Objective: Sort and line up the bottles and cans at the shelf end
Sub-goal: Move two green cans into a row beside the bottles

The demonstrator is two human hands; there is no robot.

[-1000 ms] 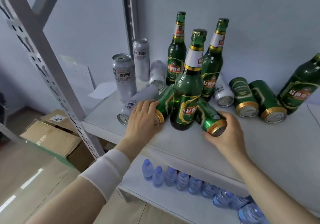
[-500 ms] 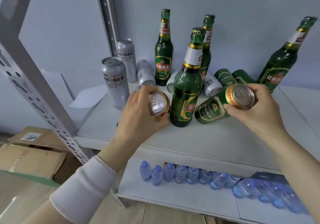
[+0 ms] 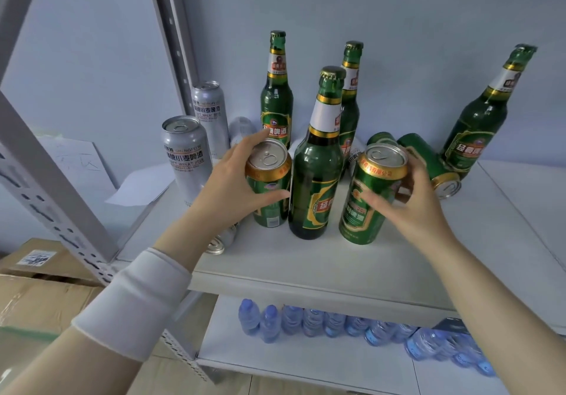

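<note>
Green metal cans (image 3: 269, 186) in both hands (image 3: 228, 186)

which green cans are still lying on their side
The two green cans at the back right, beside the leaning bottle. The cans in the left hand and right hand stand upright.

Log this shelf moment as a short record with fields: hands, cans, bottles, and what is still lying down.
left hand: gripping an upright green beer can left of the front bottle
right hand: gripping a second upright green beer can right of that bottle
front bottle: green beer bottle, upright between the two held cans
other green bottles: three upright near the wall, one far right
silver cans: two upright at left, front one
still lying: green cans behind the right hand; a silver can under the left wrist
lower shelf: row of blue water bottles
</note>
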